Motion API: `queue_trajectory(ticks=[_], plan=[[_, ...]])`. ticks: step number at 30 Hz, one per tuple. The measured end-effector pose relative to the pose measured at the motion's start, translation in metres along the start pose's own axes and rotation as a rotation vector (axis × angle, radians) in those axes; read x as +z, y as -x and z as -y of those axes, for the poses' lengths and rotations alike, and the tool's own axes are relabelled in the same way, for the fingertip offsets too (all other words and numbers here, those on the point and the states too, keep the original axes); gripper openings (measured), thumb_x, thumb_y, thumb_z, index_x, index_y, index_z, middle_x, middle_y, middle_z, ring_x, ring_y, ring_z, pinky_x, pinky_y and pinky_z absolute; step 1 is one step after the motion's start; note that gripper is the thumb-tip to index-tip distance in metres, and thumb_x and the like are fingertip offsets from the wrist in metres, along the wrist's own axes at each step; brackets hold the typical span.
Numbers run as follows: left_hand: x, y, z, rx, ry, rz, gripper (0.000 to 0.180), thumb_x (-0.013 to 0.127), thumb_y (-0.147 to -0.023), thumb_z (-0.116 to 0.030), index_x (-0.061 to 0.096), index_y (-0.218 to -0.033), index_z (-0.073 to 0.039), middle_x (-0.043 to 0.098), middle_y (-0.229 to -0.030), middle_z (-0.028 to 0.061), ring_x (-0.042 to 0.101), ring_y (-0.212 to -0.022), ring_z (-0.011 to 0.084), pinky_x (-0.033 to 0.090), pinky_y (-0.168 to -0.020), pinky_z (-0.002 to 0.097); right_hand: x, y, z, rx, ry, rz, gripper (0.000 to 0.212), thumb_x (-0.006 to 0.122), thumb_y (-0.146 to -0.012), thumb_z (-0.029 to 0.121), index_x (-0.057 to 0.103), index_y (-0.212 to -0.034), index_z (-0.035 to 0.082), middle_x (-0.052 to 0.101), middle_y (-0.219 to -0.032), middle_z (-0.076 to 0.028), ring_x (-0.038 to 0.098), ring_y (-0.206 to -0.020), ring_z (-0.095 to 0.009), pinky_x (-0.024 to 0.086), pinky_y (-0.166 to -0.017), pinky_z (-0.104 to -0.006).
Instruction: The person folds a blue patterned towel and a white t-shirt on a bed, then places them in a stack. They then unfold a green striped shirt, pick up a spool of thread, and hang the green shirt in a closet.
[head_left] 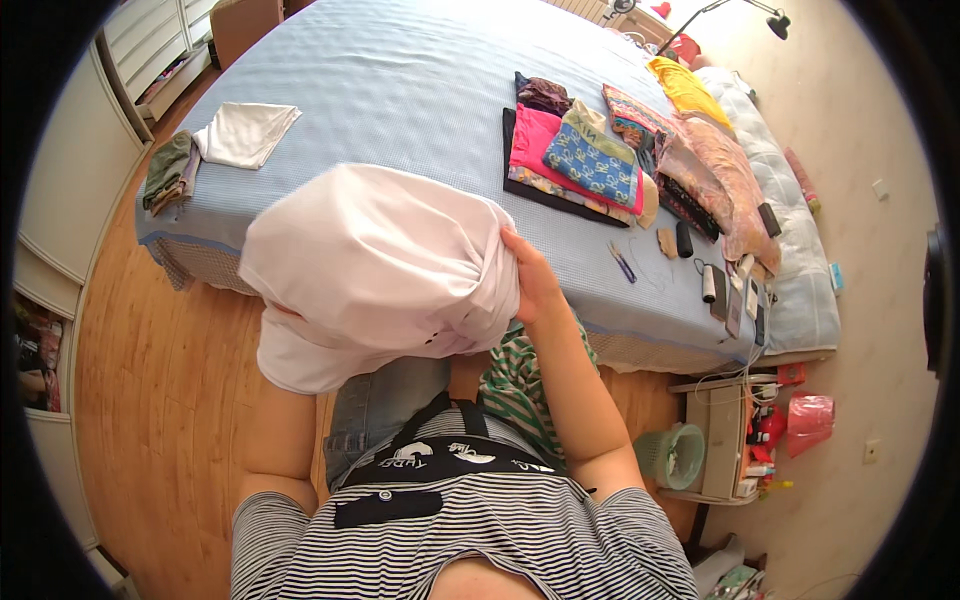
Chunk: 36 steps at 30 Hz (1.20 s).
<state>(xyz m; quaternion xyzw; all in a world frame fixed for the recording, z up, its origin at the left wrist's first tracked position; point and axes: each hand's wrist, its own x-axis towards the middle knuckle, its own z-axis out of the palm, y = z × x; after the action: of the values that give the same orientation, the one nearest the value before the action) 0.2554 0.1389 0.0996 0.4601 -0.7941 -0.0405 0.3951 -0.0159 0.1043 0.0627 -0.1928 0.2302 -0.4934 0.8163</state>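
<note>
A white T-shirt (370, 250) hangs bunched and billowing between my hands, above my lap and close to the bed's near edge. Small dark marks show low on its front. The fingers of my right hand (530, 280) are closed on the gathered cloth at its right side. On the other side, the shirt covers nearly all of my left hand (288, 312); only a sliver of skin shows, and the fingers are hidden. Below the shirt, a green-and-white striped cloth (525, 385) lies over my lap.
The bed (400, 90) has a blue cover. At its left lie a folded white cloth (247, 135) and folded dark garments (172, 172). A colourful clothes stack (590, 160), scissors (622, 262) and phones lie right. A green basket (672, 457) stands beside a small cabinet (715, 430).
</note>
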Motion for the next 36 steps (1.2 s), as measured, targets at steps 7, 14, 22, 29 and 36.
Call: queue_trajectory(ticks=[7, 14, 22, 29, 36], plan=[[0.004, 0.001, -0.027, 0.136, -0.046, 0.168, 0.069, 0.068, -0.079, -0.032, 0.038, -0.137, -0.012, 0.042, -0.138, 0.0095, 0.039, -0.128, 0.0261, 0.030, -0.107, 0.0342, -0.008, -0.008, -0.002, -0.016, 0.158, -0.058, 0.039, 0.048, -0.095, 0.023, 0.048, -0.124, -0.002, 0.057, -0.120, -0.016, 0.058, -0.108, -0.027, 0.051, -0.091, -0.0402], [0.001, -0.011, -0.024, 0.188, -0.001, 0.287, 0.070, 0.070, -0.077, -0.032, 0.039, -0.136, -0.012, 0.043, -0.136, 0.0095, 0.040, -0.127, 0.0260, 0.030, -0.108, 0.0342, -0.009, -0.001, 0.014, -0.055, 0.303, -0.092, 0.035, 0.052, -0.093, 0.017, 0.050, -0.121, -0.003, 0.061, -0.113, -0.016, 0.063, -0.098, -0.025, 0.053, -0.085, -0.0389], [-0.001, 0.001, -0.013, 0.056, -0.150, 0.170, 0.073, 0.073, -0.071, -0.034, 0.041, -0.134, -0.014, 0.044, -0.134, 0.0099, 0.041, -0.125, 0.0265, 0.032, -0.106, 0.0358, -0.038, -0.011, 0.013, -0.114, 0.683, -0.361, 0.032, 0.058, -0.088, 0.015, 0.056, -0.114, -0.003, 0.061, -0.111, -0.015, 0.063, -0.093, -0.024, 0.052, -0.080, -0.0374], [0.006, 0.006, -0.021, 0.024, -0.143, 0.046, 0.069, 0.074, -0.067, -0.034, 0.049, -0.128, -0.013, 0.052, -0.127, 0.0084, 0.048, -0.119, 0.0259, 0.038, -0.101, 0.0353, -0.032, -0.006, -0.018, -0.136, 1.350, -0.190, 0.029, 0.060, -0.089, 0.021, 0.061, -0.109, 0.000, 0.061, -0.114, -0.012, 0.059, -0.098, -0.021, 0.047, -0.084, -0.0350], [0.009, -0.036, -0.066, 0.372, -0.113, 0.104, 0.057, 0.070, -0.073, -0.023, 0.052, -0.126, -0.010, 0.056, -0.121, 0.0089, 0.054, -0.113, 0.0234, 0.042, -0.098, 0.0330, 0.025, -0.001, -0.027, 0.057, -0.068, 0.226, 0.071, 0.039, -0.093, 0.058, 0.038, -0.136, 0.002, 0.048, -0.134, -0.016, 0.047, -0.123, -0.029, 0.036, -0.104, -0.0417]])
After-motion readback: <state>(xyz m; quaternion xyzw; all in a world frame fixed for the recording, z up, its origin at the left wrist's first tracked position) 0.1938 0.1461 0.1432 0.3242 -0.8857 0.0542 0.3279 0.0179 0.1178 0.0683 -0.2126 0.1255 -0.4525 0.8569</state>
